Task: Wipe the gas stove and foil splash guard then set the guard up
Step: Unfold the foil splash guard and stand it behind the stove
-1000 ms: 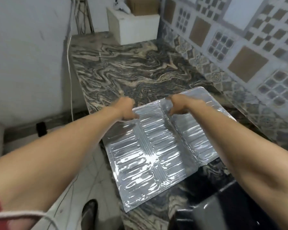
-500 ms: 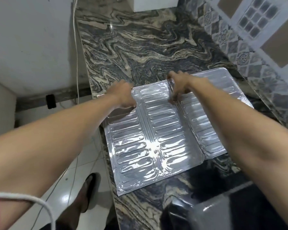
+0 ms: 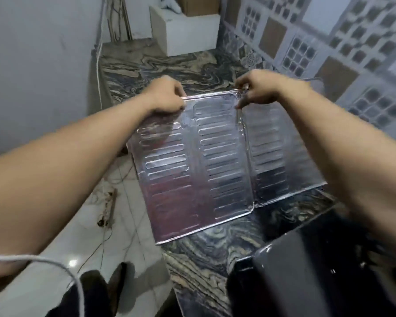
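The foil splash guard (image 3: 215,161) is a silver ribbed sheet of three hinged panels, tilted up off the marbled counter (image 3: 217,255) with its lower edge near the stone. My left hand (image 3: 167,96) grips the top edge of the left panel. At the fold between the middle and right panels, my right hand (image 3: 254,89) pinches the top edge. The black gas stove (image 3: 306,275) shows its corner at the lower right, partly hidden by my right forearm.
A white box (image 3: 188,30) with a cardboard carton on it stands at the counter's far end. Patterned tiles (image 3: 329,53) cover the wall on the right. The counter's left edge drops to a white tiled floor with a power strip (image 3: 106,205) and cables.
The guard lay flat on the counter before; now both hands have raised its far edge so it tilts up. The view has swung upward.
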The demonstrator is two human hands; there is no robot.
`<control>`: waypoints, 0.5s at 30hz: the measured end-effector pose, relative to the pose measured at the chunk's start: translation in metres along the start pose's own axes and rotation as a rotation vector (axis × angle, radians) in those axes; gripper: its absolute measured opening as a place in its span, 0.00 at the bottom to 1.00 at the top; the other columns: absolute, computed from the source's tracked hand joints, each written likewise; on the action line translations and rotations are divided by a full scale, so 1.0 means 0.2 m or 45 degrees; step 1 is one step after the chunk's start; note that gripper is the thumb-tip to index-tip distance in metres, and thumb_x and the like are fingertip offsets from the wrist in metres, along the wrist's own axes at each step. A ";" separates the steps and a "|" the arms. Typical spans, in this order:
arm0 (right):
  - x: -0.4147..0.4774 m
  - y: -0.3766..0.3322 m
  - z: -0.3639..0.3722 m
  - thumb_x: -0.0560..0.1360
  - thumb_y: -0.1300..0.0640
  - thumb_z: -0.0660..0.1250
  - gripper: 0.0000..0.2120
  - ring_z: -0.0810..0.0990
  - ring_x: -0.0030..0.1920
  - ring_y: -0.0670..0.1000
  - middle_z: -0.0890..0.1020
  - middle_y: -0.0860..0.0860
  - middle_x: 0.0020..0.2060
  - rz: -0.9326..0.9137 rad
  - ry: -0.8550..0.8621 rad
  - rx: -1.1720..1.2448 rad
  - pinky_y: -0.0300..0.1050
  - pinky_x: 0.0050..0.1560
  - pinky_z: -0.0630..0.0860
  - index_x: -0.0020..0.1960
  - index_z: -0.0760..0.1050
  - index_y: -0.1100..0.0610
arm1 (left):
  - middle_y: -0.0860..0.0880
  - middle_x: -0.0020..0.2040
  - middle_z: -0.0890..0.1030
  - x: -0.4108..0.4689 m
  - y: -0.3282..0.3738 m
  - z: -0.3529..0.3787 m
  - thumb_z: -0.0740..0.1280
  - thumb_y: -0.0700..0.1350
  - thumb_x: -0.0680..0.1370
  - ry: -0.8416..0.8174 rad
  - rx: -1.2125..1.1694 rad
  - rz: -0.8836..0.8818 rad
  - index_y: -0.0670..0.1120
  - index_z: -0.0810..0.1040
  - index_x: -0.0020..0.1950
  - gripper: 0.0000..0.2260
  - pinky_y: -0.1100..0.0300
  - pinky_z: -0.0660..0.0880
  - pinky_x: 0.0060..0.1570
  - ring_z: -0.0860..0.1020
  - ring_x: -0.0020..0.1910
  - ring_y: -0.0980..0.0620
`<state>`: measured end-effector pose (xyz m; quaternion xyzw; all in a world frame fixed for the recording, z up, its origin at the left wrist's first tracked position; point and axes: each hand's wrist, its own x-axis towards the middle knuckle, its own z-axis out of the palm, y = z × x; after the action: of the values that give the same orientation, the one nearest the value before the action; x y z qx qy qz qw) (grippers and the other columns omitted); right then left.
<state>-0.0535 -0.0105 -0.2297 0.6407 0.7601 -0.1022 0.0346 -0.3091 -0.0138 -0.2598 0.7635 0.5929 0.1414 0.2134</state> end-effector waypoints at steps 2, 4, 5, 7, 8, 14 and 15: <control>-0.12 -0.01 -0.12 0.70 0.47 0.76 0.16 0.78 0.51 0.57 0.80 0.54 0.47 0.000 0.085 0.008 0.45 0.45 0.68 0.50 0.78 0.56 | 0.46 0.51 0.84 -0.01 0.06 -0.11 0.72 0.44 0.73 0.023 0.000 0.098 0.49 0.84 0.51 0.08 0.60 0.72 0.50 0.80 0.52 0.47; -0.22 -0.01 -0.20 0.73 0.49 0.74 0.15 0.78 0.52 0.56 0.80 0.53 0.49 0.004 0.167 0.031 0.45 0.48 0.70 0.53 0.80 0.57 | 0.46 0.52 0.84 -0.01 0.12 -0.20 0.72 0.44 0.73 0.045 0.001 0.191 0.48 0.84 0.52 0.08 0.60 0.71 0.51 0.80 0.55 0.47; -0.26 0.00 -0.24 0.74 0.51 0.73 0.13 0.78 0.51 0.54 0.80 0.51 0.48 0.010 0.205 0.041 0.43 0.47 0.68 0.53 0.80 0.57 | 0.47 0.52 0.84 0.00 0.15 -0.24 0.72 0.44 0.74 0.052 0.003 0.238 0.48 0.84 0.52 0.08 0.61 0.70 0.50 0.80 0.55 0.47; -0.34 0.02 -0.28 0.75 0.53 0.72 0.08 0.75 0.48 0.52 0.79 0.51 0.47 0.036 0.265 0.054 0.41 0.46 0.65 0.51 0.80 0.57 | 0.48 0.49 0.82 0.03 0.21 -0.30 0.70 0.44 0.75 0.048 -0.001 0.328 0.48 0.83 0.53 0.08 0.62 0.69 0.49 0.79 0.53 0.49; -0.37 0.03 -0.30 0.75 0.55 0.72 0.05 0.76 0.48 0.52 0.80 0.51 0.46 0.059 0.291 0.060 0.41 0.46 0.65 0.49 0.80 0.56 | 0.49 0.48 0.81 0.04 0.24 -0.32 0.70 0.43 0.76 0.043 -0.005 0.374 0.48 0.83 0.53 0.07 0.62 0.68 0.48 0.78 0.51 0.50; -0.49 0.06 -0.33 0.76 0.59 0.69 0.04 0.79 0.50 0.50 0.82 0.49 0.48 0.216 0.498 0.199 0.43 0.49 0.71 0.50 0.80 0.52 | 0.50 0.46 0.82 0.21 0.39 -0.36 0.68 0.40 0.76 0.066 -0.025 0.572 0.50 0.83 0.53 0.09 0.65 0.69 0.49 0.79 0.47 0.54; -0.50 0.05 -0.33 0.76 0.59 0.68 0.07 0.79 0.51 0.51 0.83 0.51 0.51 0.247 0.546 0.222 0.45 0.50 0.73 0.53 0.80 0.54 | 0.50 0.47 0.83 0.24 0.42 -0.36 0.67 0.39 0.75 0.084 -0.012 0.603 0.51 0.84 0.54 0.12 0.65 0.70 0.50 0.78 0.47 0.54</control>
<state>-0.0203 -0.0933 -0.1481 0.7183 0.6733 -0.0252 -0.1731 -0.2596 0.0275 -0.1575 0.8752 0.4033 0.2152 0.1583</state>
